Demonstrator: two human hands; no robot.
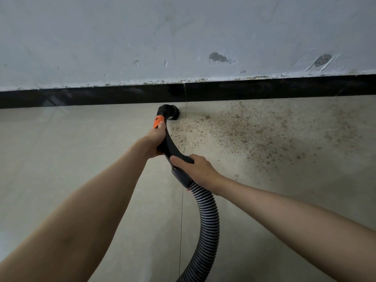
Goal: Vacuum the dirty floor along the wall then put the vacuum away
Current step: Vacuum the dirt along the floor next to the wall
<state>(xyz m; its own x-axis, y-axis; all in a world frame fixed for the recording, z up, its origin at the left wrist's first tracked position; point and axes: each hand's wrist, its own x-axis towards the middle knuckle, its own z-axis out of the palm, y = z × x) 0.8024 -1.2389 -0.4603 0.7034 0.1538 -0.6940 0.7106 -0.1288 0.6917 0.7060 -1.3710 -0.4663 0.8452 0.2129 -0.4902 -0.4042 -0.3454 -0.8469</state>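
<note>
From the head camera, the left hand [155, 142] curls round the black vacuum handle [171, 146] just below its orange band [159, 122]. The right hand [195, 169] grips lower, above the ribbed hose [207, 224]. At twelve o'clock the nozzle [170, 112] meets the skirting [101, 96]; debris [254, 133] lies toward three o'clock.

The pale tiled floor [81, 159] runs up to a black skirting strip [264, 88]. Brown gritty dirt [254, 135] lies scattered across the tiles right of a grout line, thickest near the skirting. The vacuum's black nozzle [169, 112] rests on the floor at the dirt's left edge.
</note>
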